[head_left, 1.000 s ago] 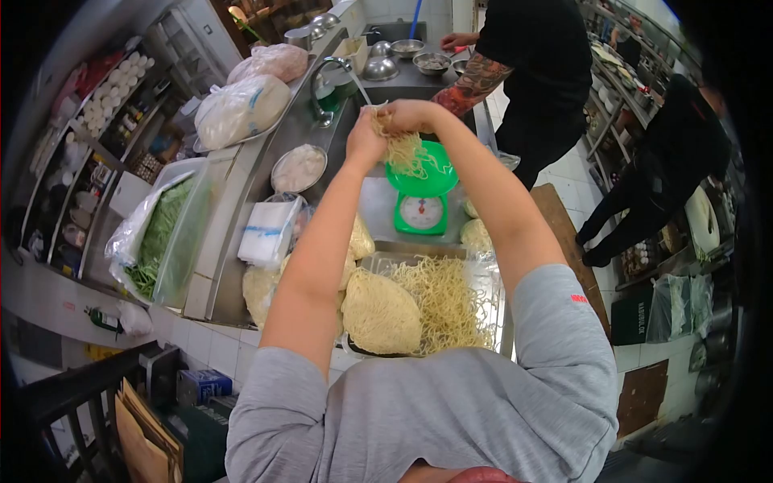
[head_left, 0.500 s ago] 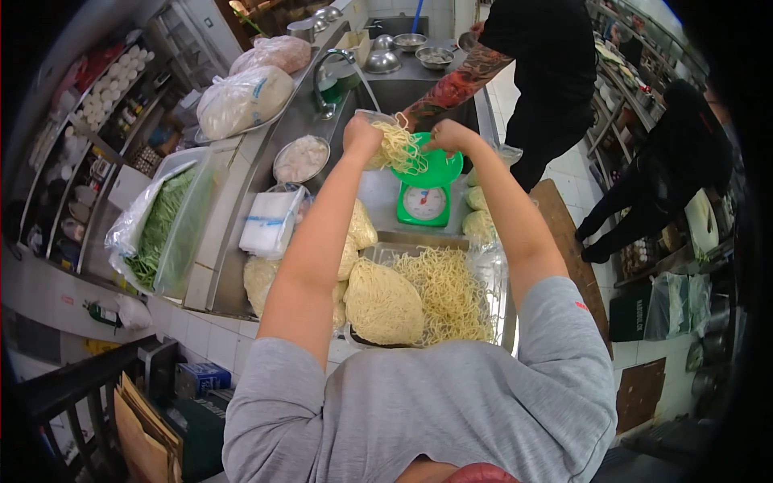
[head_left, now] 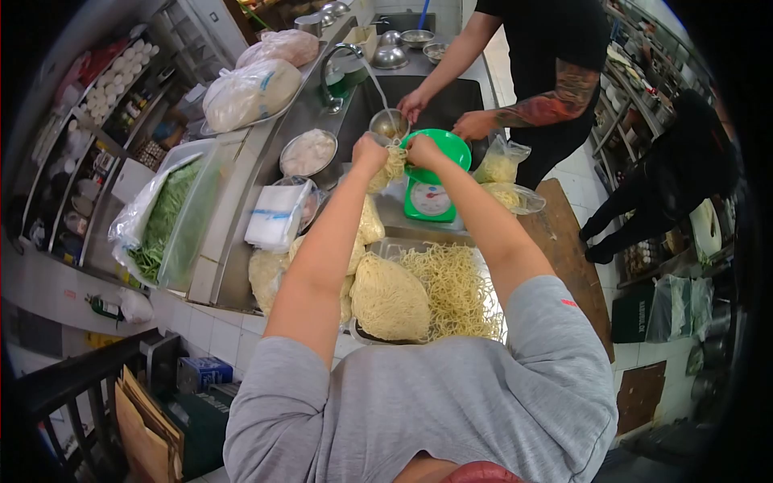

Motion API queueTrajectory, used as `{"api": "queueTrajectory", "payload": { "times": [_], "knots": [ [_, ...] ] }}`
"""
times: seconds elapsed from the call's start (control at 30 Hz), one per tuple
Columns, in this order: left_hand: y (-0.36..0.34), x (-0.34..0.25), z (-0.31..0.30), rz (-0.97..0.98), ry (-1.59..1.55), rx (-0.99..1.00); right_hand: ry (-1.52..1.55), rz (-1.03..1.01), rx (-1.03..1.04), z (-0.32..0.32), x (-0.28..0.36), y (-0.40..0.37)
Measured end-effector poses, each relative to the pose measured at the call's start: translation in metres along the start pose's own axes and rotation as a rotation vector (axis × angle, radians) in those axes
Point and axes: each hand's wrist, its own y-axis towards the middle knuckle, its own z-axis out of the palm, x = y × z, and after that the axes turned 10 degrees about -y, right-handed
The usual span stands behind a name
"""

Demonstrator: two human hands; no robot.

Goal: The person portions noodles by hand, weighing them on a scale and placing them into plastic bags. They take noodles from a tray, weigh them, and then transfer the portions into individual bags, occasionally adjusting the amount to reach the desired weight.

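Together, left hand (head_left: pixel 369 152) and right hand (head_left: pixel 422 150) grip noodles (head_left: pixel 394 164) beside the scale (head_left: pixel 431 190).

Co-worker's hands (head_left: pixel 475 125) and scale (head_left: pixel 431 173) crowding ahead

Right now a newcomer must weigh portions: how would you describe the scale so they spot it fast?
Find the sink under the running tap. Between it and the noodle tray stands the scale, by the left hand and right hand gripping noodles. No neighbour shares its bright green bowl and white dial.
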Motion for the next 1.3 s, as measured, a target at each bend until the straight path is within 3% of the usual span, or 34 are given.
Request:
{"api": "queueTrajectory", "payload": {
  "times": [0.07, 0.17, 0.2, 0.3, 0.33, 0.4, 0.6, 0.63, 0.67, 0.73, 0.8, 0.9, 1.0, 1.1, 1.13, 1.23, 1.3],
  "knots": [
    [-0.001, 0.011, 0.004, -0.031, -0.096, 0.049, 0.422, 0.069, 0.104, 0.003, 0.006, 0.013],
    [-0.001, 0.015, -0.003, 0.064, -0.177, 0.052, 0.588, -0.095, 0.125, 0.003, 0.042, 0.024],
    [0.000, 0.017, -0.007, 0.119, -0.192, 0.043, 0.538, -0.109, 0.168, 0.000, 0.055, 0.025],
    [0.009, 0.022, -0.035, -0.045, -0.407, 0.168, 0.447, -0.161, 0.330, -0.015, 0.083, 0.023],
    [0.007, 0.020, -0.043, -0.074, -0.432, 0.129, 0.453, -0.189, 0.405, -0.023, 0.089, 0.022],
    [-0.016, -0.011, -0.078, -0.119, -0.540, 0.167, 0.457, -0.153, 0.497, -0.057, 0.115, 0.005],
    [-0.035, -0.021, -0.116, -0.146, -0.728, 0.167, 0.314, -0.278, 0.258, -0.103, 0.125, -0.044],
    [-0.039, -0.022, -0.120, -0.146, -0.749, 0.170, 0.160, -0.242, 0.156, -0.095, 0.126, -0.061],
    [-0.044, -0.024, -0.123, -0.149, -0.769, 0.176, 0.014, -0.398, -0.165, -0.050, 0.103, -0.050],
    [-0.053, -0.030, -0.127, -0.141, -0.756, 0.206, -0.046, -0.347, -0.337, -0.001, 0.095, -0.057],
    [-0.062, -0.031, -0.127, -0.114, -0.717, 0.225, 0.138, 0.051, -0.042, -0.004, 0.133, -0.103],
    [-0.073, -0.032, -0.129, -0.034, -0.610, 0.245, 0.086, 0.053, -0.063, -0.018, 0.131, -0.108],
    [-0.086, -0.045, -0.132, 0.041, -0.580, 0.316, 0.258, 0.087, -0.088, -0.080, 0.152, -0.132],
    [-0.099, -0.059, -0.127, 0.056, -0.711, 0.412, 0.407, -0.231, -0.058, -0.088, 0.157, -0.130],
    [-0.098, -0.062, -0.127, 0.041, -0.733, 0.455, 0.386, -0.241, 0.024, -0.087, 0.159, -0.135],
    [-0.105, -0.069, -0.132, -0.047, -0.762, 0.464, -0.004, -0.505, -0.089, -0.083, 0.145, -0.147],
    [-0.102, -0.064, -0.132, -0.078, -0.744, 0.455, -0.147, -0.430, 0.076, -0.105, 0.166, -0.168]
  ]
}}
